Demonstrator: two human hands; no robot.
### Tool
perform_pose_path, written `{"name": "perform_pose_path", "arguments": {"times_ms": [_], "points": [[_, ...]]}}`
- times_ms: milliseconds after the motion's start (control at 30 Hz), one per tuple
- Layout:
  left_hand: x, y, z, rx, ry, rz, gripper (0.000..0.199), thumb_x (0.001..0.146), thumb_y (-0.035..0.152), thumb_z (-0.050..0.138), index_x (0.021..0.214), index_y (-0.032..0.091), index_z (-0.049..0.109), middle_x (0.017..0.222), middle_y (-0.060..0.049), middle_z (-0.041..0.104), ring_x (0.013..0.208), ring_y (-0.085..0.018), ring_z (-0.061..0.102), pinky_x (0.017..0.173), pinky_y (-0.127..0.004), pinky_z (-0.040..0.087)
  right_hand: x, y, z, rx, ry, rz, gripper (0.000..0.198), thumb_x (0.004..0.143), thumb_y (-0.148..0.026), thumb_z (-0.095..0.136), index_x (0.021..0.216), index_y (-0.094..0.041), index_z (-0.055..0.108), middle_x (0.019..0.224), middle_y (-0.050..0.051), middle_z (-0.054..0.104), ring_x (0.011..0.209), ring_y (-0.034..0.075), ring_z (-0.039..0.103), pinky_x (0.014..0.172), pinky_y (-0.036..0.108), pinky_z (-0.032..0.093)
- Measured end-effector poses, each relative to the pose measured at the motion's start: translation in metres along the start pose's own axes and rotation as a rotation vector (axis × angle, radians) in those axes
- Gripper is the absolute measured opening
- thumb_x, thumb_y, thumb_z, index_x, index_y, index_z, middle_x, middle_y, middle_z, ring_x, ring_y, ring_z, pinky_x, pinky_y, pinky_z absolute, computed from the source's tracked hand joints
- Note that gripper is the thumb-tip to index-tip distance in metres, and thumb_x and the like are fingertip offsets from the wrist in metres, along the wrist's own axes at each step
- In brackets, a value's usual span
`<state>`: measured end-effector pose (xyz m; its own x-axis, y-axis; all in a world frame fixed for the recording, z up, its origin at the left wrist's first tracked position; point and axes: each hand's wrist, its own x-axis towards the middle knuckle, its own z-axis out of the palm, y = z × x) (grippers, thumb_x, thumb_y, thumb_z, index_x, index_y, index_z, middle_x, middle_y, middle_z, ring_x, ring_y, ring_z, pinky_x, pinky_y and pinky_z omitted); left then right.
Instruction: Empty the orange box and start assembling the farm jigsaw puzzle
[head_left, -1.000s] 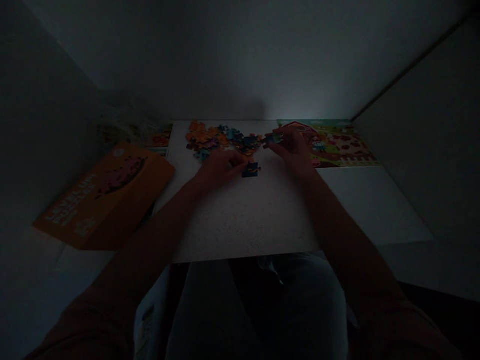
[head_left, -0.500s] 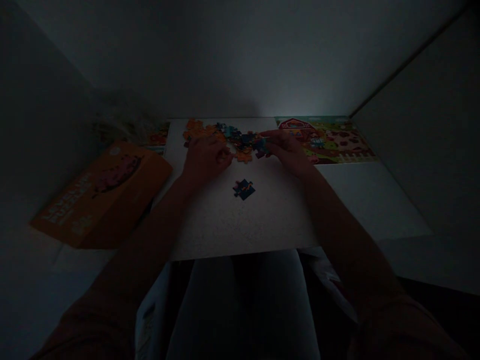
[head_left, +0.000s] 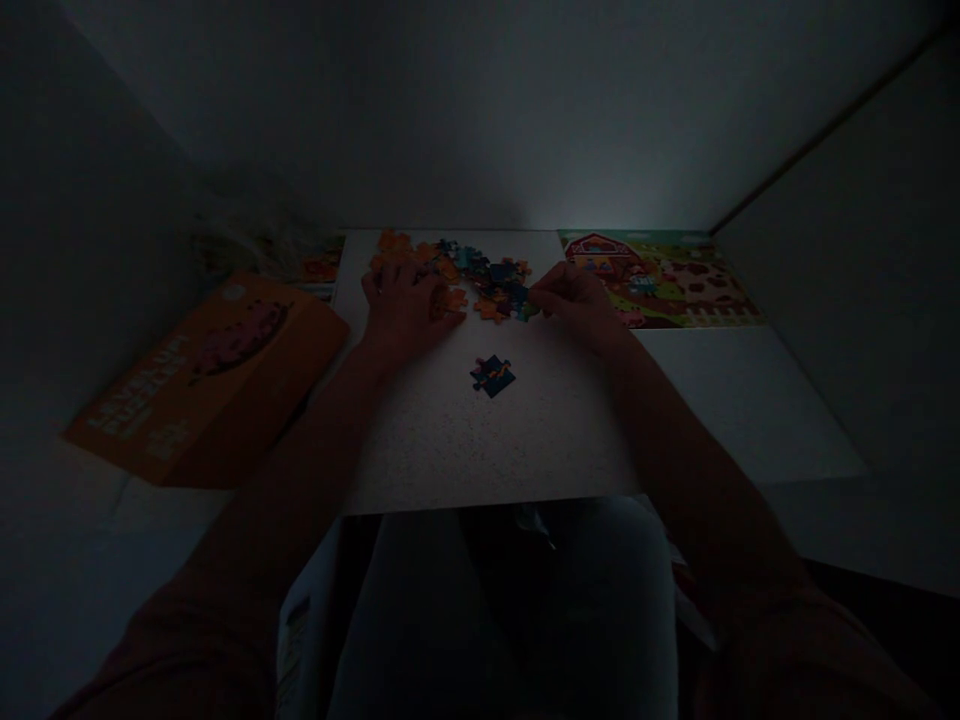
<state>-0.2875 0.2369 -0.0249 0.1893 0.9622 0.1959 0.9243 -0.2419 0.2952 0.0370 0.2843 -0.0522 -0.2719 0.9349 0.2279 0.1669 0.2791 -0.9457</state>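
Note:
Puzzle pieces (head_left: 469, 260), orange on the left and dark blue or teal toward the right, lie in a loose heap at the back of the white table. My left hand (head_left: 401, 310) rests over the orange pieces with its fingers spread, its thumb stretched toward the middle. At the heap's right edge, my right hand (head_left: 577, 305) pinches a dark teal puzzle piece (head_left: 523, 303) between thumb and fingers. Nearer to me, apart from the heap, lies a small dark blue cluster (head_left: 493, 376) of puzzle pieces. The dim light hides finer detail.
An orange puzzle box (head_left: 217, 380) lies tilted at the left, beside my left forearm. Crumpled clear plastic (head_left: 255, 235) sits behind it over a printed sheet. A farm picture (head_left: 667, 280) lies at the back right. A wall (head_left: 450, 120) closes off the table's far edge.
My left hand's fingers have spread out over the orange pieces. The teal piece in my right hand has turned and now sits lower against the heap. The view has shifted slightly.

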Motion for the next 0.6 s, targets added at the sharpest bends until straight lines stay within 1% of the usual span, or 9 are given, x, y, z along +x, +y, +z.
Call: {"name": "perform_pose_path", "arguments": {"times_ms": [67,133,167,233,333,400,500,600], "points": [[0.0,-0.002,0.002,0.003,0.0,-0.004,0.058,0.112,0.063,0.08,0.158,0.028,0.085,0.182,-0.021,0.065,0.174,-0.056,0.047,0.145,-0.081,0.033,-0.004,-0.004,0.002,0.014,-0.082,0.017,0.075,0.076,-0.095,0.11,0.088,-0.03,0.072,0.082,0.001,0.078,0.08,0.023,0.075,0.071,0.037,0.063],[0.0,-0.003,0.003,0.007,-0.007,-0.006,0.059,0.113,0.065,0.079,0.159,0.029,0.086,0.184,-0.021,0.064,0.174,-0.056,0.046,0.144,-0.081,0.033,-0.009,-0.007,0.004,-0.022,-0.187,0.011,0.069,0.08,-0.091,0.109,0.092,-0.03,0.08,0.091,0.005,0.085,0.09,0.027,0.081,0.079,0.042,0.066],[0.0,-0.003,0.004,0.008,-0.005,-0.009,0.058,0.113,0.066,0.078,0.158,0.029,0.086,0.183,-0.021,0.064,0.174,-0.056,0.046,0.144,-0.081,0.033,-0.011,-0.007,0.005,-0.071,-0.217,-0.006,0.064,0.084,-0.088,0.107,0.095,-0.03,0.084,0.099,0.006,0.089,0.096,0.029,0.083,0.085,0.044,0.067],[0.0,-0.004,0.004,0.003,0.007,-0.008,0.057,0.114,0.066,0.078,0.156,0.029,0.089,0.182,-0.019,0.066,0.172,-0.054,0.047,0.144,-0.081,0.032,-0.012,-0.006,0.005,-0.206,-0.194,-0.055,0.052,0.092,-0.08,0.102,0.102,-0.03,0.09,0.109,0.008,0.092,0.103,0.03,0.083,0.093,0.046,0.066],[0.001,-0.004,0.003,-0.015,0.048,0.014,0.049,0.113,0.065,0.081,0.145,0.03,0.093,0.176,-0.016,0.073,0.169,-0.052,0.05,0.142,-0.081,0.033,-0.01,0.0,0.001,-0.381,-0.082,-0.116,0.032,0.104,-0.061,0.09,0.112,-0.03,0.092,0.109,0.007,0.091,0.1,0.03,0.08,0.093,0.046,0.064],[0.002,-0.005,0.002,-0.031,0.069,0.037,0.038,0.113,0.062,0.083,0.134,0.033,0.095,0.167,-0.014,0.08,0.165,-0.05,0.057,0.142,-0.081,0.032,-0.008,0.005,-0.001,-0.459,-0.066,-0.147,0.024,0.107,-0.049,0.085,0.117,-0.029,0.092,0.108,0.008,0.09,0.097,0.03,0.079,0.092,0.047,0.063],[0.004,-0.004,0.001,-0.059,0.083,0.058,0.026,0.114,0.057,0.083,0.117,0.034,0.094,0.152,-0.011,0.089,0.155,-0.048,0.069,0.146,-0.082,0.026,-0.006,0.011,0.0,-0.565,-0.088,-0.193,0.023,0.105,-0.041,0.086,0.124,-0.029,0.092,0.112,0.01,0.089,0.099,0.033,0.079,0.096,0.051,0.063],[0.006,-0.003,0.001,-0.099,0.142,0.042,0.027,0.119,0.054,0.077,0.116,0.032,0.093,0.143,-0.01,0.091,0.152,-0.045,0.073,0.149,-0.079,0.024,-0.006,0.015,0.006,-0.656,-0.067,-0.224,0.03,0.104,-0.042,0.091,0.131,-0.029,0.09,0.117,0.012,0.089,0.102,0.035,0.078,0.1,0.054,0.061]]}}
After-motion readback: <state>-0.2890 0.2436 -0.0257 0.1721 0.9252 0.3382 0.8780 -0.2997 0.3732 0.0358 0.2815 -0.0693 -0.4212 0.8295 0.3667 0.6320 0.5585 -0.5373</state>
